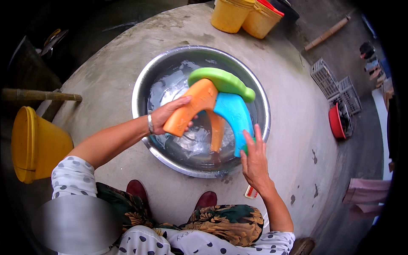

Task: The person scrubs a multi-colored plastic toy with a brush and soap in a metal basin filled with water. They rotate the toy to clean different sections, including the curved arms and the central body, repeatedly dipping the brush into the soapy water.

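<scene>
A small plastic stool with a rounded green seat is tilted above a wide metal basin with water in it. Its orange legs face left and its blue leg faces right. My left hand is closed round the near orange leg. At the foot of the blue leg, my right hand has its thumb and fingers about a small green piece against the leg. The hand hides most of that piece, so its kind cannot be told.
Yellow buckets stand beyond the basin, and another yellow bucket is at the left. Grey plastic crates and a red basin lie to the right. A small white-and-red item is on the concrete by my right wrist.
</scene>
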Available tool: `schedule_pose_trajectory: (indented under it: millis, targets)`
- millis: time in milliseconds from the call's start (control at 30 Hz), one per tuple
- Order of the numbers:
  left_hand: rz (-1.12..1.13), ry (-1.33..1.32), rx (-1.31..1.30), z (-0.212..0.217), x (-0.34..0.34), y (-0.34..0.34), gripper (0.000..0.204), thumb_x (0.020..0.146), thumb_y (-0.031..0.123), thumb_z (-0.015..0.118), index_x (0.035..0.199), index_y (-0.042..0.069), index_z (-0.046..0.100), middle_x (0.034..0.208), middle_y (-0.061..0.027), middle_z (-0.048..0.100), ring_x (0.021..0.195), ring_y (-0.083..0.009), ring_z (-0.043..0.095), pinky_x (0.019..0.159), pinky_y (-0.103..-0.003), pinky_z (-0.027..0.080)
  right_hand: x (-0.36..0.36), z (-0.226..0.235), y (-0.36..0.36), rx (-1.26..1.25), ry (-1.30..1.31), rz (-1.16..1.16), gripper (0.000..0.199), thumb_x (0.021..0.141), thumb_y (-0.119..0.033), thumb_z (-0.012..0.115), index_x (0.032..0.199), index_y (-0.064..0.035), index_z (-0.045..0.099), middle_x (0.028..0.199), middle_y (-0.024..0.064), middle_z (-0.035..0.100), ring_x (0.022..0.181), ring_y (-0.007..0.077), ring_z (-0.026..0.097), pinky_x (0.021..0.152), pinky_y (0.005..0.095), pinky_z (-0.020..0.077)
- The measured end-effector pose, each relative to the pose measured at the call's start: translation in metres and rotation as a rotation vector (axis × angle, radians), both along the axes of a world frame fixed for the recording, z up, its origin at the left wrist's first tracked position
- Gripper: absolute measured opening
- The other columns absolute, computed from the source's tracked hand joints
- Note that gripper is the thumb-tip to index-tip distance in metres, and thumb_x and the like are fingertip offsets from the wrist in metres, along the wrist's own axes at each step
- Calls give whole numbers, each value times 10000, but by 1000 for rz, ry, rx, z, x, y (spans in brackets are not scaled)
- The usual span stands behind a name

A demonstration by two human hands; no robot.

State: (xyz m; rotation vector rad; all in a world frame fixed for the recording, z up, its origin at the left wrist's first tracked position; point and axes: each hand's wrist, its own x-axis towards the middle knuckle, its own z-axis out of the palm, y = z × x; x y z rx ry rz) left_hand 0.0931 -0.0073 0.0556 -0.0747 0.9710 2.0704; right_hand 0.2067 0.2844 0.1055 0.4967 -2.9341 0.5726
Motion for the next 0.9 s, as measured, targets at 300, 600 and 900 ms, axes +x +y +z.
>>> schedule_pose_trajectory:
  millis: [300, 600, 900]
  targets:
    - [0, -139, 275, 29, 21, 62, 452, 964, 511, 344, 1113, 122, 521, 873, -69, 603, 762, -221, 608, 658, -400, 526, -102, 81, -104, 74, 15, 621, 507, 889, -132, 550, 1374, -132, 402, 1505, 188, 231, 1240, 389, 406, 1044, 445, 316]
    - [-28, -245, 530, 14, 39, 89, 424, 1007, 393, 326, 1234, 60, 457, 1100, -110, 581, 911, -219, 607, 742, -388, 531, -162, 87, -89, 710, -390, 574, 458, 927, -287, 476, 1347, -107, 443, 1465, 195, 324, 1144, 386, 482, 1015, 434, 366]
    - [-37, -359, 618, 0, 46, 91, 455, 955, 383, 447, 1317, 110, 418, 1277, -86, 517, 1148, -242, 525, 925, -401, 454, -102, 110, -108, 721, -314, 748, 423, 901, -278, 511, 1262, -58, 492, 1362, 172, 455, 1015, 322, 541, 926, 408, 413]
